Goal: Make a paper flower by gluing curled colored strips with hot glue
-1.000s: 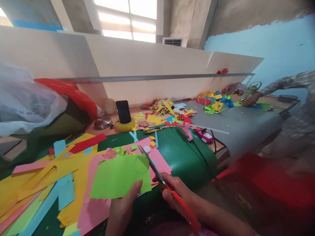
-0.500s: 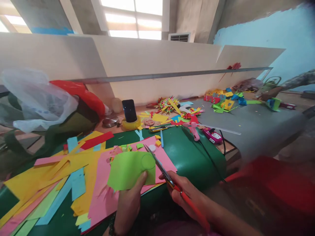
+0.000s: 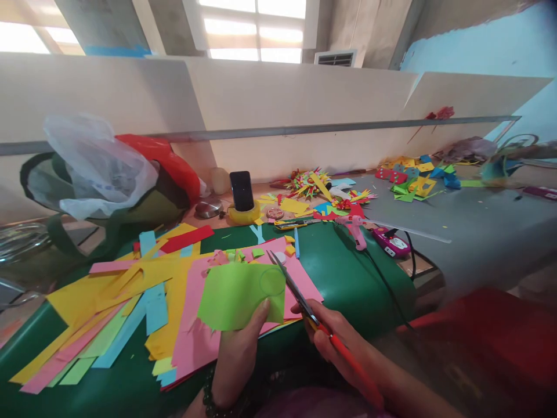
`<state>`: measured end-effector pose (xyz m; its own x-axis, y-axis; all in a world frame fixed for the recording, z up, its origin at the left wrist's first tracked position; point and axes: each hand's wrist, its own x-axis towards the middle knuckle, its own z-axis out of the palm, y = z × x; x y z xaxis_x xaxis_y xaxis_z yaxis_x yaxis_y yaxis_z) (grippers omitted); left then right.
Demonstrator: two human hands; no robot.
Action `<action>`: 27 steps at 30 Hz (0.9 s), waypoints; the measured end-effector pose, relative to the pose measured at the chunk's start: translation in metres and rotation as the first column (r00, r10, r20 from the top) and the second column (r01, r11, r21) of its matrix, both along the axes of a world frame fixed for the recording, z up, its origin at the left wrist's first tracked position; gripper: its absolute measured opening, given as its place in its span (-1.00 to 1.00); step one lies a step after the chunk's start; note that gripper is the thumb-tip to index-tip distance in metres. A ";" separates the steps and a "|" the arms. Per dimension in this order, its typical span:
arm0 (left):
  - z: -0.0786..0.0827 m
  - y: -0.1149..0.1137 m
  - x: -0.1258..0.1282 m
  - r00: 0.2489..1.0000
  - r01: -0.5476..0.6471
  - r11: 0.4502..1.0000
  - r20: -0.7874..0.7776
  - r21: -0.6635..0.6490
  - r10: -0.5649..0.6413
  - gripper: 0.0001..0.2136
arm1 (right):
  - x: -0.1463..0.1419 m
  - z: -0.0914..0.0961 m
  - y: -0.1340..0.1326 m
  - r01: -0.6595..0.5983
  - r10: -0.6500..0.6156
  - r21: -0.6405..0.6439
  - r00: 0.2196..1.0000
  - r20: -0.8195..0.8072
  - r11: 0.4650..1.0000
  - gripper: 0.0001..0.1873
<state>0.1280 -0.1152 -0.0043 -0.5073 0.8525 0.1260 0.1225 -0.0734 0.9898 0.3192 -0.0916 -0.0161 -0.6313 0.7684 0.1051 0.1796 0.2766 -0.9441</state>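
Observation:
My left hand (image 3: 244, 348) is closed on a sheet of light green paper (image 3: 230, 293), thumb on top and fingers hidden beneath. A drawn circle shows near the paper's upper right corner. My right hand (image 3: 333, 331) grips red-handled scissors (image 3: 300, 296), whose blades point up and left with the tips slightly parted beside that corner. Under the green paper lie pink sheets (image 3: 198, 337) with small cut scraps on them. A white round piece (image 3: 279, 257) rests behind the scissor tips, and a light blue pen (image 3: 296, 242) lies just to its right.
Coloured paper strips (image 3: 126, 313) spread over the green mat (image 3: 343, 267) at left. A pink glue gun (image 3: 357, 233), a utility knife (image 3: 291, 224) and a phone (image 3: 241, 190) on yellow tape stand farther back. Bags (image 3: 108, 180) sit back left. Another person's arm (image 3: 533, 152) reaches in at far right.
The whole view has turned a little left, so things sit farther right in the picture. Both hands keep their hold on the green paper and the scissors.

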 end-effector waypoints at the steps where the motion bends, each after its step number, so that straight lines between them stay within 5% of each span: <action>1: 0.001 0.000 0.000 1.000 -0.012 1.000 -0.006 0.005 0.012 -0.72 | 0.000 0.001 0.000 0.001 -0.001 0.005 1.000 0.006 1.000 -0.28; 9: -0.001 -0.005 -0.004 0.999 -0.010 1.000 -0.037 -0.003 0.010 -0.73 | 0.003 0.016 -0.006 0.006 -0.013 0.094 0.997 0.074 0.996 -0.46; 20: 0.008 -0.010 -0.006 0.998 0.053 0.998 0.027 -0.031 -0.052 -0.76 | 0.004 0.009 -0.005 -0.022 0.019 0.079 0.999 0.048 0.997 -0.39; 27: -0.006 -0.013 -0.007 0.982 0.108 0.993 0.160 -0.045 -0.100 -0.64 | 0.005 0.008 -0.006 -0.023 0.016 0.086 0.996 0.085 0.996 -0.37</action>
<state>0.1213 -0.1282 -0.0107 -0.4255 0.9050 0.0046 -0.0403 -0.0240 0.9989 0.3245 -0.0973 -0.0078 -0.6553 0.7463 0.1169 0.2510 0.3610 -0.8982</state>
